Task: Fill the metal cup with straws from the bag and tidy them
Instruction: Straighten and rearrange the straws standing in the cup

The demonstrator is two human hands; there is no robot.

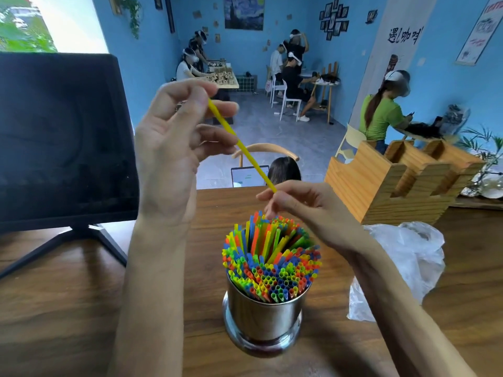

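Straws point(272, 270) in many colours pack a metal cup point(263, 319) at lower centre of the head view, standing on a wooden table point(68, 308). Above it, a single yellow straw point(242, 146) slants from upper left to lower right, held at both ends. The left hand point(174, 148), raised at centre left, pinches its upper end; the right hand point(304, 210), just above the cup, pinches its lower end. A crumpled clear plastic bag point(408, 262) lies right of the cup. A dark monitor point(62, 137) fills the left; a wooden organiser point(394, 183) sits at right.
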